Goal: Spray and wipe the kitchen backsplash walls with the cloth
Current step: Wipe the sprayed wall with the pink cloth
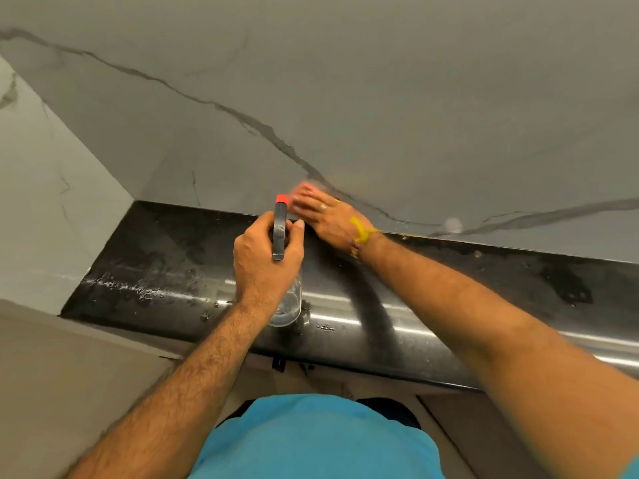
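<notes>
My left hand [266,252] grips the neck of a clear spray bottle [288,305] with a black trigger head and a red nozzle [281,199], held above the black counter and pointing at the wall. My right hand [325,216] lies flat with straight fingers low on the grey marble backsplash [345,98], just above the counter's back edge. A blurred pinkish cloth [304,189] shows under its fingertips, mostly hidden by the hand. The two hands are close together, the nozzle just left of my right fingers.
The black stone counter [484,288] runs left to right, with wet streaks and droplets on its left part [138,288]. A side wall [41,202] closes the left corner. A small white spot [453,224] sits on the backsplash to the right.
</notes>
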